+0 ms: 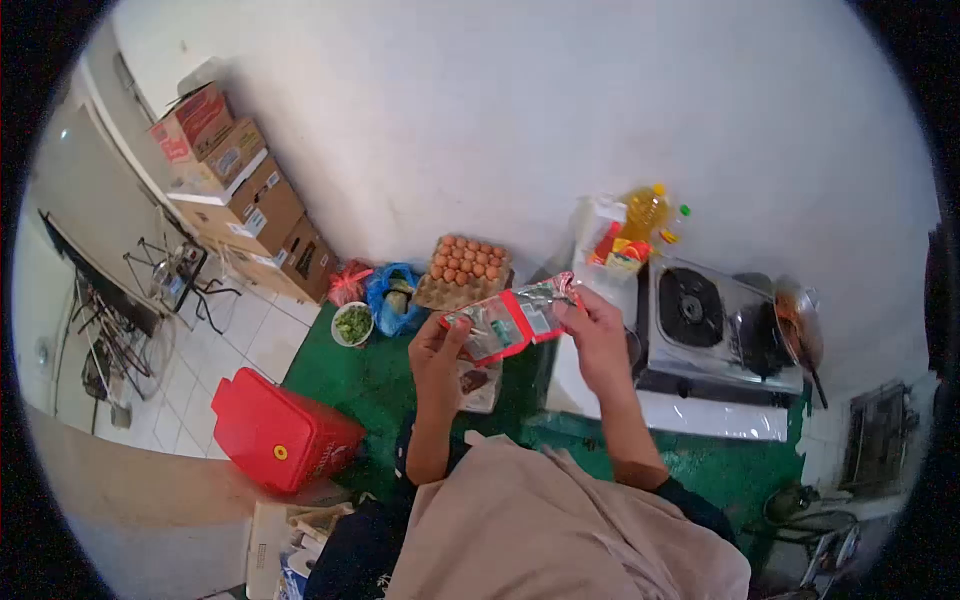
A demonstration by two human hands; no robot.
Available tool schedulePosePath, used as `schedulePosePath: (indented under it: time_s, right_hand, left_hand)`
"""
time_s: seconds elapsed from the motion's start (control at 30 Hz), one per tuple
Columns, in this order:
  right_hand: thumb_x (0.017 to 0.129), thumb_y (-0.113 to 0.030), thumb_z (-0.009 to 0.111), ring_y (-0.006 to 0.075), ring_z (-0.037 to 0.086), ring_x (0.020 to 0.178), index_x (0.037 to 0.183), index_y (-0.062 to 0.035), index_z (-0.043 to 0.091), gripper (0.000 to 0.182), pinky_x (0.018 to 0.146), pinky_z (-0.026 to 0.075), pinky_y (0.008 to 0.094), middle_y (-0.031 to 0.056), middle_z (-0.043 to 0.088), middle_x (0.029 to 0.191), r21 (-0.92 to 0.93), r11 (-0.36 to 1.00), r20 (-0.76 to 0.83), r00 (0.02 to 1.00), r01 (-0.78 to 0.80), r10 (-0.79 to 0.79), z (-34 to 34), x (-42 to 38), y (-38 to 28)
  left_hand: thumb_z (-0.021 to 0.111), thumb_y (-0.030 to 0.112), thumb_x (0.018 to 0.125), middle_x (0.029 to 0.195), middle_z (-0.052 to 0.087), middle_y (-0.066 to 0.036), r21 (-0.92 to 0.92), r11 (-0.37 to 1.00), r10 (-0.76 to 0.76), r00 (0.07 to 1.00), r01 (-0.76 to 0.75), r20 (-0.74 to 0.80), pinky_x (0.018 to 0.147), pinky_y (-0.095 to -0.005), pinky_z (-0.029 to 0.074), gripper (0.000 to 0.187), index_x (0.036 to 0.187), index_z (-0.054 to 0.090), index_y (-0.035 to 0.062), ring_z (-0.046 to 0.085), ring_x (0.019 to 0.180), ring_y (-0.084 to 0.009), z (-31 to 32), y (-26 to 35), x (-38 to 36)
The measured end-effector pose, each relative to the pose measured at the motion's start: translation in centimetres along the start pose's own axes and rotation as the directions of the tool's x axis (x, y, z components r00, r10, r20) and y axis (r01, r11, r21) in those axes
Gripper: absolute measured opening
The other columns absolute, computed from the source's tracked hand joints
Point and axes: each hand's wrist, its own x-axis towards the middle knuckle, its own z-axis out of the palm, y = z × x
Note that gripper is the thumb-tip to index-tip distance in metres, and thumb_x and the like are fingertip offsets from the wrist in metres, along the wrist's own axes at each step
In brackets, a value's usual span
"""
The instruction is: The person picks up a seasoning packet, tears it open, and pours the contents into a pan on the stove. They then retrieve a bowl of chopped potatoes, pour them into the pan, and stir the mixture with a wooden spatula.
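Observation:
Both hands hold a red-edged, partly clear plastic packet stretched out in front of me. My left hand is closed on its left end, thumb on top. At the upper right end, my right hand pinches a corner. The packet looks nearly flat; what is in it, if anything, I cannot make out. Below it, close to my left wrist, lies a pale tray or bag with something dark red in it, partly hidden. Just behind the packet sits a carton of brown eggs.
A two-burner stove stands at right, with a wok on it and an oil bottle behind. Left of the eggs are a blue bag and a bowl of chopped greens. A red bin and stacked boxes stand left.

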Motion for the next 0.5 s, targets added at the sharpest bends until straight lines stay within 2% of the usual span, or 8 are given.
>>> schedulePosePath:
  time_s: [0.03, 0.13, 0.17, 0.3, 0.4, 0.43, 0.47, 0.5]
  right_hand:
    - [0.085, -0.011, 0.061, 0.0058, 0.054, 0.082, 0.099, -0.001, 0.061, 0.018, 0.074, 0.044, 0.0214, 0.001, 0.062, 0.091, 0.058, 0.998, -0.001, 1.0, -0.001, 0.001, -1.0, -0.8, -0.5]
    - [0.084, -0.005, 0.059, 0.0061, 0.055, 0.082, 0.101, -0.0011, 0.058, 0.017, 0.074, 0.045, 0.0211, 0.0018, 0.061, 0.093, 0.115, 0.993, 0.04, 0.999, 0.002, -0.006, -3.3, -3.4, -1.4]
    - [0.084, -0.003, 0.059, 0.0066, 0.055, 0.083, 0.102, -0.0011, 0.057, 0.018, 0.075, 0.045, 0.0213, 0.0021, 0.061, 0.095, 0.113, 0.994, 0.066, 0.998, 0.0, -0.007, -4.0, -4.1, -1.6]
    - [0.083, 0.0, 0.059, 0.0086, 0.056, 0.091, 0.106, -0.0014, 0.054, 0.024, 0.08, 0.046, 0.0228, 0.0049, 0.059, 0.104, 0.27, 0.962, 0.159, 0.987, -0.052, 0.009, -6.4, -5.9, -2.5]
    - [0.082, 0.0, 0.06, 0.0094, 0.054, 0.098, 0.11, -0.0022, 0.053, 0.029, 0.083, 0.045, 0.0251, 0.0055, 0.058, 0.107, 0.117, 0.993, 0.126, 0.992, 0.006, -0.021, -8.6, -6.2, -3.0]
    - [0.082, -0.007, 0.062, 0.0145, 0.053, 0.104, 0.115, -0.003, 0.051, 0.035, 0.087, 0.044, 0.0289, 0.0056, 0.059, 0.109, -0.063, 0.995, 0.109, 0.991, 0.081, -0.074, -8.7, -6.5, -3.6]
    - [0.082, -0.011, 0.062, 0.0158, 0.053, 0.105, 0.116, -0.0044, 0.051, 0.036, 0.088, 0.043, 0.03, 0.0059, 0.058, 0.11, -0.393, 0.861, 0.114, 0.946, 0.324, -0.304, -8.5, -6.6, -4.8]
    - [0.082, -0.015, 0.063, 0.017, 0.053, 0.106, 0.116, -0.0057, 0.052, 0.038, 0.089, 0.043, 0.031, 0.0062, 0.058, 0.111, -0.66, 0.57, 0.194, 0.844, 0.489, -0.499, -8.0, -6.6, -6.0]
  left_hand:
    - [0.063, 0.016, 0.084, 0.086, 0.062, -0.002, 0.134, 0.991, -0.027, 0.999, 0.023, 0.024, 0.07, -0.0227, 0.047, 0.022, 0.101, 0.061, 0.0017, 0.058, 0.078, -0.0095, 0.7, -0.1, -0.5]
    - [0.066, 0.016, 0.08, 0.094, 0.062, -0.004, 0.304, 0.917, 0.251, 0.966, -0.259, 0.068, 0.078, -0.0255, 0.044, 0.027, 0.102, 0.061, 0.001, 0.057, 0.089, -0.014, 4.9, 0.2, -2.1]
    - [0.068, 0.016, 0.078, 0.097, 0.062, -0.006, 0.584, 0.682, 0.372, 0.897, -0.44, 0.24, 0.079, -0.0261, 0.043, 0.028, 0.101, 0.061, 0.0006, 0.056, 0.093, -0.0162, 4.6, 0.3, -1.9]
    - [0.069, 0.017, 0.078, 0.089, 0.06, -0.007, 0.575, 0.734, 0.019, 0.858, -0.361, 0.514, 0.074, -0.0255, 0.043, 0.024, 0.094, 0.061, 0.0002, 0.054, 0.083, -0.0118, 7.7, 1.7, -4.1]
    - [0.07, 0.018, 0.078, 0.078, 0.058, -0.004, 0.551, 0.773, -0.067, 0.824, -0.314, 0.563, 0.066, -0.0246, 0.042, 0.024, 0.09, 0.06, -0.0001, 0.051, 0.073, -0.0086, 8.4, 1.1, -4.3]
    - [0.07, 0.018, 0.078, 0.074, 0.057, -0.003, 0.546, 0.791, -0.104, 0.818, -0.276, 0.565, 0.064, -0.0242, 0.042, 0.023, 0.089, 0.06, 0.0001, 0.049, 0.069, -0.0077, 8.7, 0.9, -4.4]
    - [0.07, 0.018, 0.078, 0.071, 0.055, -0.002, 0.538, 0.808, -0.139, 0.811, -0.238, 0.568, 0.061, -0.0239, 0.041, 0.023, 0.088, 0.06, 0.0003, 0.048, 0.066, -0.0068, 9.0, 0.7, -4.4]
    - [0.07, 0.018, 0.078, 0.068, 0.056, -0.002, 0.562, 0.781, -0.129, 0.811, -0.272, 0.571, 0.06, -0.0236, 0.041, 0.021, 0.086, 0.06, 0.0005, 0.048, 0.064, -0.0066, 9.3, 0.8, -4.5]
